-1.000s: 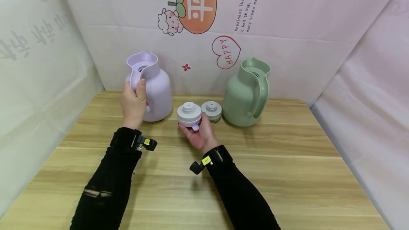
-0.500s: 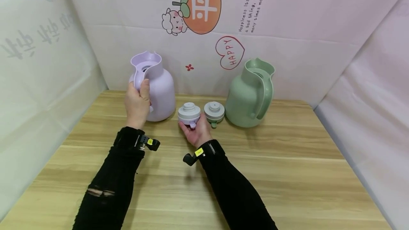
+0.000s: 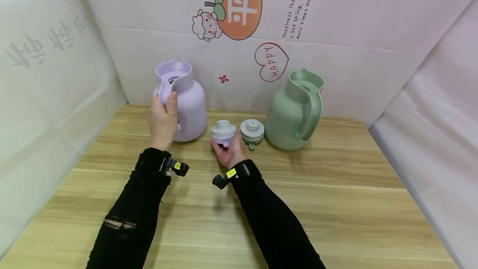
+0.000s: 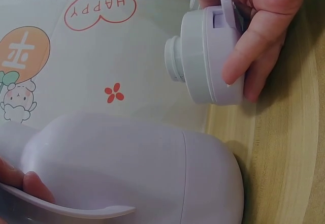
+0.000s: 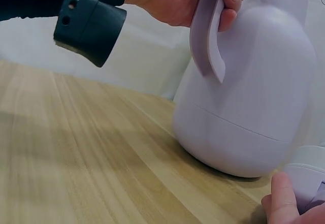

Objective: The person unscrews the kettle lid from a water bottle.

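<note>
A lavender vacuum jug (image 3: 188, 109) stands at the back left, its neck uncovered. My left hand (image 3: 162, 120) grips its handle, thumb on top; the right wrist view shows the fingers curled round the handle (image 5: 208, 41). Right of the jug, my right hand (image 3: 232, 152) holds a lavender jug lid (image 3: 223, 133) with its pale grey threaded plug facing up. In the left wrist view, the fingers (image 4: 256, 41) lie along the side and base of this lid (image 4: 208, 56), near its small lever.
Just right of the held lid sits a green jug lid (image 3: 252, 131), plug up. Beside it stands a green jug (image 3: 293, 113), handle toward the front right. A printed cloth (image 3: 160, 7) hangs behind the wooden table (image 3: 336, 202), with more cloth on both sides.
My right hand has brought the lavender lid slightly left and away from the green lid, whose lever now shows. My left hand still grips the jug handle. The head view has shifted a little.
</note>
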A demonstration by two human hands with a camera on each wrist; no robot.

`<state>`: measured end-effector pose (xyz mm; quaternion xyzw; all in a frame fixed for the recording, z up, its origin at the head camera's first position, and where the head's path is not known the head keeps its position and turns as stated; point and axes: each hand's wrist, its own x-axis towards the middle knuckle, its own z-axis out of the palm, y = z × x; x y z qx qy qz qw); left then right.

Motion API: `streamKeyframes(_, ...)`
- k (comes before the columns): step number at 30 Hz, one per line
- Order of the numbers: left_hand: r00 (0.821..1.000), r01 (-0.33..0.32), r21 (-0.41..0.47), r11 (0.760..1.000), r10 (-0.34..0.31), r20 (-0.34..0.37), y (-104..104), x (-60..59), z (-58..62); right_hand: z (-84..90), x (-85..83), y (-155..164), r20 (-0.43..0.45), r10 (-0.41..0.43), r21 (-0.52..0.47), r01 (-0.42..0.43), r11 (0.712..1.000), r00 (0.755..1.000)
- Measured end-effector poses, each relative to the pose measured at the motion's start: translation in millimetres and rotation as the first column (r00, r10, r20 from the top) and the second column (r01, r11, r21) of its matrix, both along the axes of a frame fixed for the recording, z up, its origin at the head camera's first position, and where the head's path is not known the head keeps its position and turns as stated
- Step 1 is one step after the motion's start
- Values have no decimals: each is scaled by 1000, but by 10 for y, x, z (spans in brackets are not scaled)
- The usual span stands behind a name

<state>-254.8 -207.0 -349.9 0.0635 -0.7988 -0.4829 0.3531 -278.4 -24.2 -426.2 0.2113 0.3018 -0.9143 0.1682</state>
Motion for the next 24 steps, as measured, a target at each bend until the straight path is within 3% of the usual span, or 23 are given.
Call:
streamKeyframes(15, 1000, 6, -1, 1000, -6, 9, 16, 4, 1, 22, -45, -62, -4, -64, -9, 64, 998, 998)
streamKeyframes(24, 1000, 15, 10, 1000, -15, 26, 6, 4, 1, 121, 22, -70, 32, 11, 21, -12, 1000, 999)
